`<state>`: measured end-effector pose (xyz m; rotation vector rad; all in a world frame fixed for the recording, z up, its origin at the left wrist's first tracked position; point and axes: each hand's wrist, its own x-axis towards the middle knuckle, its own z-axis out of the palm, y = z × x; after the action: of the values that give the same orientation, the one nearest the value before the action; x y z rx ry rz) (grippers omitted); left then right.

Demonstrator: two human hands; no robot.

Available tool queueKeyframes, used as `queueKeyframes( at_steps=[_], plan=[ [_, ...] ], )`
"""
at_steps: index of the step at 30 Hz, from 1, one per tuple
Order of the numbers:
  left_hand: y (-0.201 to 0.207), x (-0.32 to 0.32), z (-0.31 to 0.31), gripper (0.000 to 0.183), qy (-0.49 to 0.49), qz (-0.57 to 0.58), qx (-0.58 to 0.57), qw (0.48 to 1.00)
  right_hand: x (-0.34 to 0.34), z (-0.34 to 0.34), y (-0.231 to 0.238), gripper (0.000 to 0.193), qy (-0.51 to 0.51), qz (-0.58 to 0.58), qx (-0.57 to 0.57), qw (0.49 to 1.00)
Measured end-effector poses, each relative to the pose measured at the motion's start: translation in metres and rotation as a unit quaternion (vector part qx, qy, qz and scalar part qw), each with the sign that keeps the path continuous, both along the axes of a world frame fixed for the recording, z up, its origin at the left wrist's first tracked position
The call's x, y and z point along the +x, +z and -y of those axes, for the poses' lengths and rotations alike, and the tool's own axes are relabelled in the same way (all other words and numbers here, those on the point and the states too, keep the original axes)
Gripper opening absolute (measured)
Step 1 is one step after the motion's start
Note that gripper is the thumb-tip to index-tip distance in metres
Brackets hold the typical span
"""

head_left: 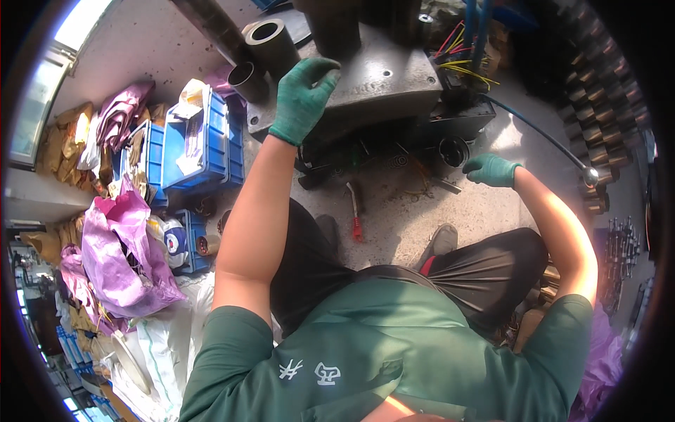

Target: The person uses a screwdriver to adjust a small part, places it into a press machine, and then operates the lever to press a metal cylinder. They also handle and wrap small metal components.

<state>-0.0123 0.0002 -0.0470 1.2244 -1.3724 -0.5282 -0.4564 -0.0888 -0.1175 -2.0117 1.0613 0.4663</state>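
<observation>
My left hand, in a green knit glove, is over the near left part of a grey metal machine bed. Its fingers bend forward, the thumb stands apart, and nothing shows between them. Just left of it are a thick-walled metal sleeve and a smaller metal tube. My right hand, gloved alike, hangs low on the right, fingers loosely bent and seemingly holding nothing. By its fingertips is a dark round hollow part; whether they touch I cannot tell.
A red-handled tool lies on the floor between my feet. Blue crates and a purple sack stand at left. A metal lever with a ball end slants at right, near stacked metal cylinders. Yellow wires hang behind the bed.
</observation>
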Motion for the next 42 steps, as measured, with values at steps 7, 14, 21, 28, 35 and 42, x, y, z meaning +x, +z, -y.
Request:
queueKeyframes(
  at_steps=[7,14,21,28,35,42],
  plan=[
    [0.012,0.019,-0.003,0.017,0.015,-0.131,-0.039,0.991,0.195,-0.053,-0.111,0.044,0.323,-0.047,-0.057,0.944],
    [0.017,0.007,-0.016,0.016,0.017,-0.169,-0.028,0.985,0.351,-0.099,-0.233,0.036,0.322,0.042,-0.103,0.940],
    [0.028,-0.008,-0.032,0.017,0.013,-0.165,-0.004,0.986,0.437,-0.116,-0.267,0.032,0.339,0.103,-0.211,0.911],
    [0.023,-0.059,-0.040,0.016,0.013,-0.089,-0.046,0.995,0.435,-0.130,-0.304,0.028,0.390,0.096,-0.238,0.884],
    [0.028,-0.073,-0.061,0.023,-0.056,-0.020,0.019,0.998,0.371,-0.145,-0.329,0.022,0.441,0.014,-0.124,0.889],
    [0.027,-0.084,-0.072,0.032,-0.072,0.002,-0.019,0.997,0.340,-0.134,-0.313,0.021,0.341,0.034,-0.117,0.932]
  ],
)
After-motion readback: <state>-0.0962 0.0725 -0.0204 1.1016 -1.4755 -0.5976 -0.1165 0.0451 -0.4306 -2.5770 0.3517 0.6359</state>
